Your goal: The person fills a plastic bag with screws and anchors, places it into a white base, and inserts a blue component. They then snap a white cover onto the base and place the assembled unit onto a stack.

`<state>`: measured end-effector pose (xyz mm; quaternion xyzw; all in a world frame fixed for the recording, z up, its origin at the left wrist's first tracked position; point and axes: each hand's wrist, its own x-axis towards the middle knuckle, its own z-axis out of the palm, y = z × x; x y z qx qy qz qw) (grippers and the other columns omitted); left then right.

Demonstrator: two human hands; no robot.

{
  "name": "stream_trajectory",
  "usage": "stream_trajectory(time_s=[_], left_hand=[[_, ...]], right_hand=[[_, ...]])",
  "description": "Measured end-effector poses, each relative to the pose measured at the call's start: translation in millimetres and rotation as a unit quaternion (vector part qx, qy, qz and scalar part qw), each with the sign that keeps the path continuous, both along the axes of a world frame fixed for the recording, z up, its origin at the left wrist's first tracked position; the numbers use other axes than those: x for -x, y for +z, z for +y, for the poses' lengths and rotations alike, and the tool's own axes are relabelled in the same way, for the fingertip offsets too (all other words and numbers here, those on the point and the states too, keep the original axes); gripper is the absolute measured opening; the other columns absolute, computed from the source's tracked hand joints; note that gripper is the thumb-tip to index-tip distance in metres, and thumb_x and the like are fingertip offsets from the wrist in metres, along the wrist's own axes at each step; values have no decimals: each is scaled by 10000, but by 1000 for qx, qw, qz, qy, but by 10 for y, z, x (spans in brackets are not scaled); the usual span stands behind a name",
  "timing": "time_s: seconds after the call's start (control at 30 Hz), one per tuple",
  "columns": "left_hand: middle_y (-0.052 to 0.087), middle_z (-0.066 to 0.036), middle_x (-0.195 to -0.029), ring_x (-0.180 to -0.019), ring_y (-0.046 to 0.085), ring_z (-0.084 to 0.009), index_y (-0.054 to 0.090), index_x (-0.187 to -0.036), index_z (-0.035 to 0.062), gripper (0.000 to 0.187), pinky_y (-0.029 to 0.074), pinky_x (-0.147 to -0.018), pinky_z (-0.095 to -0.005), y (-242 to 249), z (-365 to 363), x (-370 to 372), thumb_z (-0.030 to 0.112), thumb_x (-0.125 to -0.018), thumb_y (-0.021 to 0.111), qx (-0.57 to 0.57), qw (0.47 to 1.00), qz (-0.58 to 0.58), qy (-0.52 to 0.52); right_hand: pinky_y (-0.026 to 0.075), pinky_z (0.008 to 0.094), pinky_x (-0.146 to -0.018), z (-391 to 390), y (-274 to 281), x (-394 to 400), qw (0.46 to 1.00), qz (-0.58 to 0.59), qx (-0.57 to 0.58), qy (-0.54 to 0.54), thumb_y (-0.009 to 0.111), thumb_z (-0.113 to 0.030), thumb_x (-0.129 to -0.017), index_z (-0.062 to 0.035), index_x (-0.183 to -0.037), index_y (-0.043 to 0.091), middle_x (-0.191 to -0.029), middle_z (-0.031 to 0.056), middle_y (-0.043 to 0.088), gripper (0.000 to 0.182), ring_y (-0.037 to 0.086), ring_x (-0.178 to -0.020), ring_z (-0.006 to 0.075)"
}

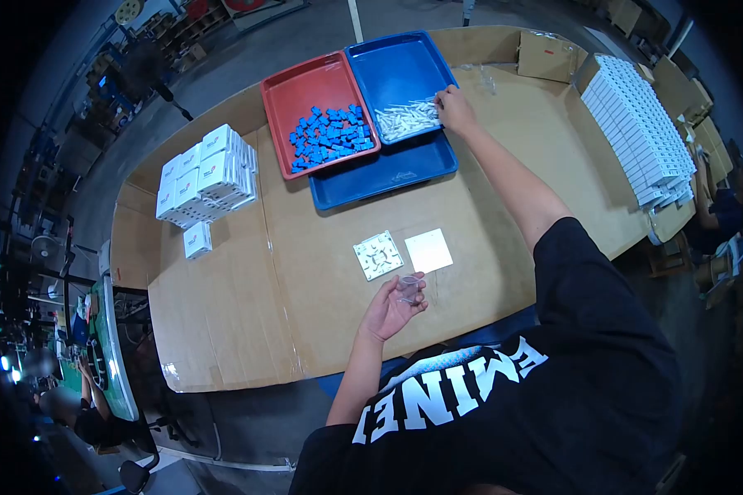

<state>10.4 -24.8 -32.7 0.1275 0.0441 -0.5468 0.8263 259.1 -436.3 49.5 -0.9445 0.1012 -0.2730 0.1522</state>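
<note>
My left hand (396,305) is palm up near the table's front edge, its fingers curled round a small clear plastic piece (409,287). Just beyond it lie a white square frame with cut-outs (378,256) and a plain white square plate (429,250), side by side. My right hand (454,109) reaches to the right edge of the upper blue tray (396,66), beside a pile of small white parts (406,120). Its fingers are pressed together, and what is between them is too small to make out.
A red tray (305,78) holds blue pieces (330,136); a second blue tray (388,172) sits under the upper one. White boxes are stacked (210,169) at left, with one box (197,240) apart. Tall white stacks (640,132) stand right. Other people are at both sides.
</note>
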Motion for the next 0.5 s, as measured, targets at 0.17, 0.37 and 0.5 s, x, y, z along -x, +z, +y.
stream_trajectory(time_s=[0.17,0.37,0.5], left_hand=[[678,-138,-1174,-947,639,-250,541,-1396,-15,529,522,-974,-461,-16,26,25,410,-1094,453,-11,1000,-2,5],[691,-122,-1166,-941,644,-235,535,-1409,-15,521,512,-1001,-445,8,14,20,398,-1100,465,-4,1000,1,9],[692,-108,-1157,-943,635,-228,536,-1413,3,491,497,-1018,-446,-15,15,91,378,-1106,460,56,997,47,34]], right_hand=[[539,393,-867,-39,164,-3,980,-18,-199,-5,701,-143,-930,-85,-1109,746,-1092,125,710,193,665,-966,271],[487,269,-765,383,1123,844,604,-42,-762,232,698,-199,-999,-46,-1145,704,-1076,39,718,211,598,-879,99],[489,271,-776,566,1175,1338,630,-24,-743,225,701,-207,-1000,-47,-1121,700,-1074,48,706,200,598,-854,97]])
